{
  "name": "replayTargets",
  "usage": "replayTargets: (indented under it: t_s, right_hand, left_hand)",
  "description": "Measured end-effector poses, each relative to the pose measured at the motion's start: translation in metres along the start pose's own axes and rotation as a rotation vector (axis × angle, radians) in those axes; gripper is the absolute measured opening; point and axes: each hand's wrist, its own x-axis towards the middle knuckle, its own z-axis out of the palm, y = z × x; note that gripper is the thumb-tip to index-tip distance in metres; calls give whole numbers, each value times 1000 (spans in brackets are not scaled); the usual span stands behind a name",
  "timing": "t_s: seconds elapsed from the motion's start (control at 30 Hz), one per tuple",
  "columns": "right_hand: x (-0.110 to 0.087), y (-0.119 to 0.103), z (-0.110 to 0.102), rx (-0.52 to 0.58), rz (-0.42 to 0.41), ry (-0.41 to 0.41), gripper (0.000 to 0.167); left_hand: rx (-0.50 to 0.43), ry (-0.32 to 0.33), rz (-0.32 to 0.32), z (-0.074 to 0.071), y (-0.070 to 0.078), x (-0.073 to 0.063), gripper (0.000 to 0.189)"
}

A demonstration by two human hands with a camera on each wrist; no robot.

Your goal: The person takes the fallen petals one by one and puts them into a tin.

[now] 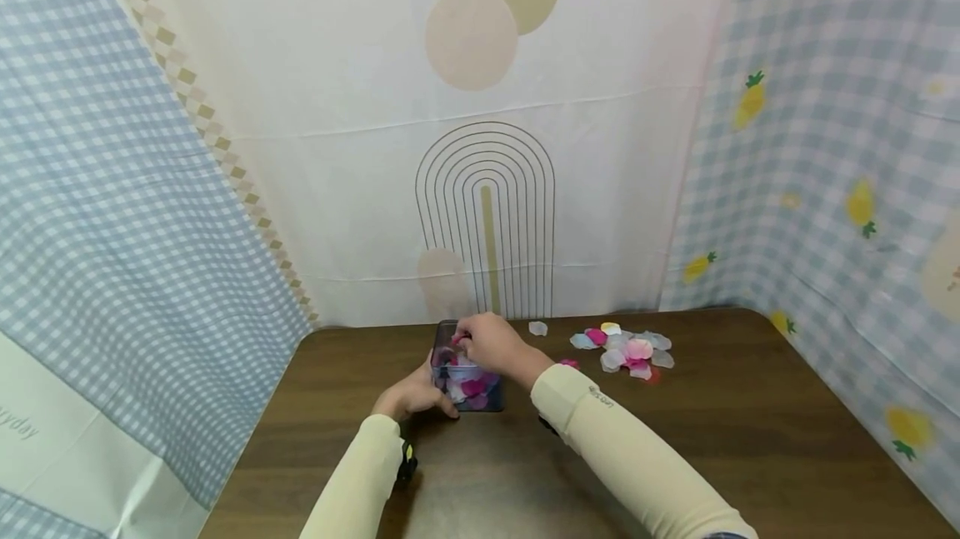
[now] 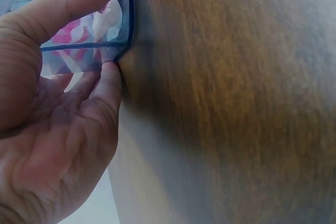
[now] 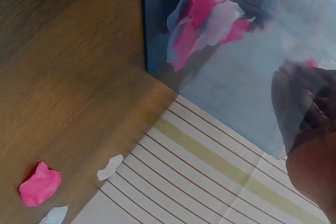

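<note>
A clear plastic box (image 1: 491, 405) stands on the table with pink, white and pale purple petals (image 1: 467, 386) inside. My left hand (image 1: 415, 395) grips it at its near left side; in the left wrist view the thumb lies along one wall and the other fingers (image 2: 108, 85) are at the box's edge. Over the opening, my right hand (image 1: 492, 344) pinches a bright pink petal (image 1: 456, 341) between thumb and fingers. Through the transparent wall in the right wrist view, that hand (image 3: 310, 108) shows dimly with a bit of pink at its fingertips.
To the right on the wooden table (image 1: 712, 422) lies a loose spread of pink, white and yellow petals (image 1: 626, 349). A single white petal (image 1: 537, 328) sits near the back edge, and a pink petal (image 1: 570, 363) lies beside the right wrist. Patterned cloth (image 1: 360, 214) hangs behind the table.
</note>
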Motion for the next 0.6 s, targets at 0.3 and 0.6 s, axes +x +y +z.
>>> replayTargets:
  t_s: [0.3,0.6]
  right_hand:
    - [3,-3,0,-88,23,-25,11]
    - [7,-1,7,-148,56,-46,9]
  left_hand:
    - [-4,6,-6,-1,2,0,121]
    - [25,-8,16,1,-4,1,127]
